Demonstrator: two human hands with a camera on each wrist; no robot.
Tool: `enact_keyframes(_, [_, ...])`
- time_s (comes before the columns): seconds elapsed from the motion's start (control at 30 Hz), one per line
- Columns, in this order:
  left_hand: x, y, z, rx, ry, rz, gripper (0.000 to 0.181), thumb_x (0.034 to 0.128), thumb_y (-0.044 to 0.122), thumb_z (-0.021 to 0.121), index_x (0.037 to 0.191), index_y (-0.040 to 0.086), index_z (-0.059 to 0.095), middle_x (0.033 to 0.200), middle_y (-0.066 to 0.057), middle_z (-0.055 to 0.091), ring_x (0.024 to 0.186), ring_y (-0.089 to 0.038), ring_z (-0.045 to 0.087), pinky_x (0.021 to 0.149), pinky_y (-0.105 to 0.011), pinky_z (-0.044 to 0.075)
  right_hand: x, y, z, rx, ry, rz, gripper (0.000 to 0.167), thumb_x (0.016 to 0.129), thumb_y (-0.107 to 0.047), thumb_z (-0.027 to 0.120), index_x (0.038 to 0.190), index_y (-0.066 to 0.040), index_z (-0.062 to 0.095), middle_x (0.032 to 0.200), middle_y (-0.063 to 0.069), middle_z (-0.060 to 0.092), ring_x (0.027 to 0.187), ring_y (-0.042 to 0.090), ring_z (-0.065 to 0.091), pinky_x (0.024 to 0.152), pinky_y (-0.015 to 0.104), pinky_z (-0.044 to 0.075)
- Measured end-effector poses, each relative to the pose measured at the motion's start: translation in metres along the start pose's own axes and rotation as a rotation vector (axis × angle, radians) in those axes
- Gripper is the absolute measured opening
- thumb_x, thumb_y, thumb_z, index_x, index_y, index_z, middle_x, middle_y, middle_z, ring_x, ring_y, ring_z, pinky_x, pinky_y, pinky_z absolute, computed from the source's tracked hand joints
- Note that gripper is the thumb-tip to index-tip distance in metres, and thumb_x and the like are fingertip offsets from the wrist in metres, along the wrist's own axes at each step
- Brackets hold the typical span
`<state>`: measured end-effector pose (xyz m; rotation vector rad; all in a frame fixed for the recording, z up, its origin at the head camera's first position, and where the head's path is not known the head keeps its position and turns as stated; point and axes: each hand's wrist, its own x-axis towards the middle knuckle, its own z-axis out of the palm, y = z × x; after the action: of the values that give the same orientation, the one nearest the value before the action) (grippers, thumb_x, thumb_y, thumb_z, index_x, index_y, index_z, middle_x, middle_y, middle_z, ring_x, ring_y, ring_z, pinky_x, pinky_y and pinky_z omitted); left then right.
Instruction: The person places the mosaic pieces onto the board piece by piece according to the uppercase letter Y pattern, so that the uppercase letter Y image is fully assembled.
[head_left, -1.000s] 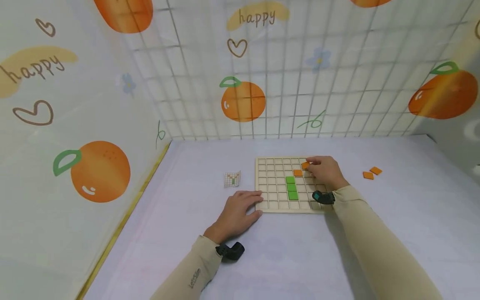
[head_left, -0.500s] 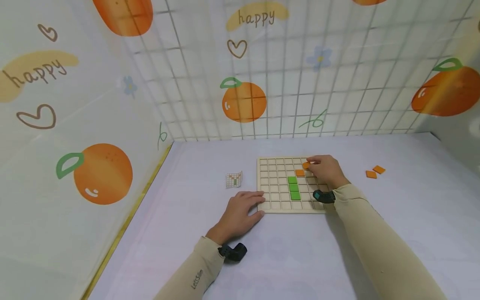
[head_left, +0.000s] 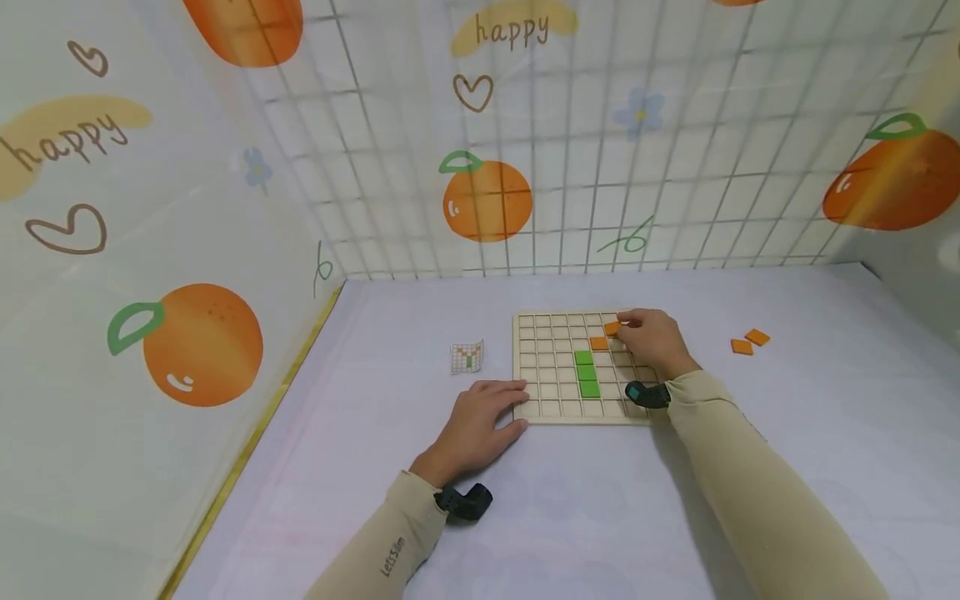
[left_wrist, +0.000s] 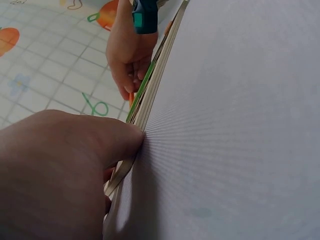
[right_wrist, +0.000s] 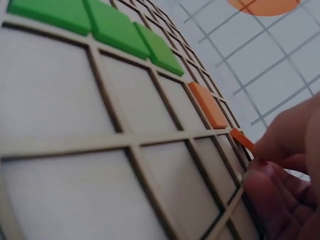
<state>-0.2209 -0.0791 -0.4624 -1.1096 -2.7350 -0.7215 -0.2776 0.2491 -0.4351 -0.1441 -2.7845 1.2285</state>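
A wooden grid board (head_left: 547, 408) lies on the table with three green tiles (head_left: 586, 374) in a column and an orange tile (head_left: 599, 343) diagonally up and right of them. The right hand (head_left: 654, 340) pinches another orange tile (head_left: 612, 328) at the board's upper part; in the right wrist view this tile (right_wrist: 242, 140) is tilted, one corner at the grid beside the seated orange tile (right_wrist: 209, 106). The left hand (head_left: 472, 429) rests with straight fingers on the board's left edge, its thumb (left_wrist: 122, 142) against the near edge in the left wrist view.
Two loose orange tiles (head_left: 742, 347) (head_left: 757, 337) lie on the table right of the board. A small paper card (head_left: 467, 357) with a coloured grid pattern lies to its left. Behind the table (head_left: 600, 508) stands a printed curtain wall.
The head view has shifted slightly. Both hands stay at nearly the same places on the board, and the right hand still pinches the orange tile.
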Motion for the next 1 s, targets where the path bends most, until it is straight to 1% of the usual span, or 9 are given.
enact_keyframes(0.17, [0.000,-0.001,-0.002,0.005,-0.010,-0.020,0.040,0.0976,0.033,0.062,0.134,0.017,0.065,0.148,0.008,0.052,0.134,-0.022,0.044,0.106,-0.049,0.037,0.000,-0.003,0.004,0.035,0.009,0.032,0.045,0.097,-0.015,0.050,0.138,0.001,0.058,0.133,0.024,0.059,0.108,0.033,0.054,0.082,0.039,0.046])
enact_keyframes(0.27, [0.000,-0.001,-0.002,0.008,-0.008,-0.016,0.040,0.0977,0.034,0.062,0.134,0.017,0.065,0.148,0.008,0.052,0.134,-0.022,0.045,0.106,-0.049,0.037,-0.001,-0.002,0.005,0.025,0.024,0.039,0.045,0.096,-0.015,0.050,0.137,0.001,0.059,0.134,0.024,0.058,0.116,0.034,0.052,0.089,0.042,0.046])
enact_keyframes(0.43, [0.002,0.000,-0.002,0.001,0.002,0.010,0.040,0.0976,0.032,0.063,0.134,0.016,0.065,0.147,0.007,0.053,0.132,-0.022,0.046,0.105,-0.049,0.037,-0.001,-0.001,0.004,-0.006,0.061,0.041,0.044,0.097,-0.016,0.050,0.136,0.002,0.060,0.131,0.023,0.061,0.104,0.033,0.054,0.082,0.039,0.046])
enact_keyframes(0.57, [0.002,0.001,-0.002,-0.005,-0.004,0.000,0.039,0.0973,0.031,0.063,0.133,0.016,0.065,0.147,0.007,0.052,0.132,-0.022,0.045,0.105,-0.049,0.037,-0.002,-0.002,0.004,-0.006,0.073,0.040,0.043,0.097,-0.015,0.049,0.135,0.002,0.061,0.129,0.023,0.062,0.101,0.031,0.054,0.078,0.037,0.045])
enact_keyframes(0.63, [0.001,0.002,-0.002,-0.009,-0.009,-0.007,0.039,0.0972,0.031,0.063,0.133,0.016,0.065,0.147,0.007,0.052,0.133,-0.022,0.045,0.106,-0.049,0.037,-0.002,-0.002,0.005,0.001,0.076,0.047,0.043,0.097,-0.014,0.049,0.135,0.001,0.061,0.130,0.023,0.062,0.103,0.032,0.054,0.081,0.039,0.046])
enact_keyframes(0.7, [0.001,0.002,-0.002,-0.010,-0.012,-0.012,0.039,0.0972,0.031,0.063,0.133,0.016,0.065,0.147,0.007,0.052,0.133,-0.022,0.045,0.106,-0.049,0.036,-0.003,-0.002,0.006,0.010,0.079,0.064,0.043,0.098,-0.015,0.049,0.135,0.001,0.061,0.133,0.022,0.061,0.111,0.033,0.054,0.088,0.043,0.047])
enact_keyframes(0.83, [0.000,0.003,-0.002,-0.011,-0.022,-0.022,0.039,0.0973,0.031,0.063,0.133,0.016,0.065,0.148,0.007,0.052,0.134,-0.022,0.044,0.106,-0.049,0.036,-0.006,0.000,0.006,0.041,0.073,0.085,0.043,0.100,-0.018,0.049,0.136,0.001,0.060,0.133,0.022,0.060,0.120,0.034,0.053,0.099,0.048,0.045])
enact_keyframes(0.9, [0.000,0.003,-0.002,-0.016,-0.021,-0.024,0.039,0.0973,0.031,0.063,0.133,0.016,0.065,0.148,0.007,0.052,0.134,-0.023,0.044,0.106,-0.050,0.036,-0.007,0.002,0.004,0.072,0.065,0.072,0.043,0.101,-0.021,0.049,0.136,0.001,0.060,0.127,0.022,0.064,0.114,0.034,0.058,0.094,0.047,0.048])
enact_keyframes(1.0, [0.000,0.003,-0.003,-0.016,-0.017,-0.027,0.039,0.0972,0.032,0.063,0.133,0.016,0.065,0.148,0.007,0.052,0.134,-0.023,0.044,0.106,-0.051,0.036,-0.012,0.006,-0.001,0.160,0.062,0.039,0.042,0.102,-0.023,0.050,0.136,0.000,0.060,0.118,0.022,0.067,0.100,0.030,0.065,0.084,0.038,0.053])
